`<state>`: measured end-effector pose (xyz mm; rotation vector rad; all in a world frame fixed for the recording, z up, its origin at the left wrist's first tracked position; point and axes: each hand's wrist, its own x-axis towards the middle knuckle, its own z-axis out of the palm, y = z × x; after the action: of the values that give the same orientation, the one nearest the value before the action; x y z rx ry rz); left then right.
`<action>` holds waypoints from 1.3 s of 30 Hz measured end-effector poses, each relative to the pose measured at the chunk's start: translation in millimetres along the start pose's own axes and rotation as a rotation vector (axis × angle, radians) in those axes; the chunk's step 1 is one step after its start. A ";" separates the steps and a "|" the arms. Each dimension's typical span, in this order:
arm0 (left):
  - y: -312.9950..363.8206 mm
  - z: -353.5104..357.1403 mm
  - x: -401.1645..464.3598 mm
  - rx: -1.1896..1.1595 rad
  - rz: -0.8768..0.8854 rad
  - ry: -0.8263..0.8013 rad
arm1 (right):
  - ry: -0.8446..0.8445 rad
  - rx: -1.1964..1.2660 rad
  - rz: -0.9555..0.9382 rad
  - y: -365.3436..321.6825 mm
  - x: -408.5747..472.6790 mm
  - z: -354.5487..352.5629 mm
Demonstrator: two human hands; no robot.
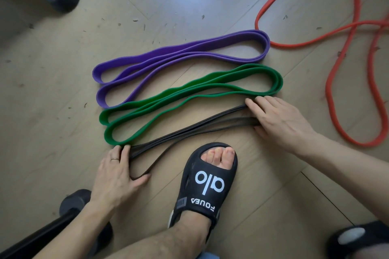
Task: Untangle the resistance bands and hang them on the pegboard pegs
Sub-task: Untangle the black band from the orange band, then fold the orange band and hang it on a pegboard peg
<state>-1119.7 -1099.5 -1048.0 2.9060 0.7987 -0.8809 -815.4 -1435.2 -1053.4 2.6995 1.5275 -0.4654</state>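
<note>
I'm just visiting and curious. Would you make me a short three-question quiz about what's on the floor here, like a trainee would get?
1. True or false: the orange band is folded as neatly as the purple band.
2. Which band do both hands touch?
A. green band
B. black band
C. purple band
3. Fill in: the left hand presses one end of that band while the right hand presses the ____ end.

Key
1. False; it lies in loose, crossing loops.
2. B
3. Opposite.
</note>
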 end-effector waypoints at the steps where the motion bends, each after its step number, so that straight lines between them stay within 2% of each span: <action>1: -0.8 -0.1 -1.1 -0.018 -0.009 -0.016 | -0.010 0.006 -0.008 0.9 -2.5 0.2; 7: -12.0 -7.1 -6.2 -0.114 -0.024 -0.158 | -0.039 0.018 -0.037 12.0 -8.0 -0.5; 11: -12.1 -12.2 -6.1 -0.153 -0.026 -0.099 | -0.011 -0.034 -0.009 12.9 -4.3 -2.5; 16: -11.6 -7.5 -9.0 -0.208 -0.072 -0.110 | 0.030 -0.115 0.011 8.0 -8.9 2.0; 23: -9.4 -15.7 -14.1 -0.076 -0.064 -0.102 | 0.092 -0.149 -0.031 3.0 -24.6 -4.9; 31: -4.5 -47.6 -12.5 -0.011 -0.175 -0.243 | 0.038 -0.086 0.165 14.3 -44.7 -23.7; 35: 28.8 -86.0 -3.1 0.011 -0.046 -0.198 | -0.009 -0.044 0.349 31.9 -64.3 -28.3; 39: 108.5 -126.8 19.1 -0.042 0.287 0.005 | 0.003 0.129 0.630 51.4 -83.3 -22.1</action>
<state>-989.2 -1166.7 -966.4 2.8852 0.3785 -0.8164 -806.8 -1528.7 -1017.9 3.0533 0.5872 -0.5351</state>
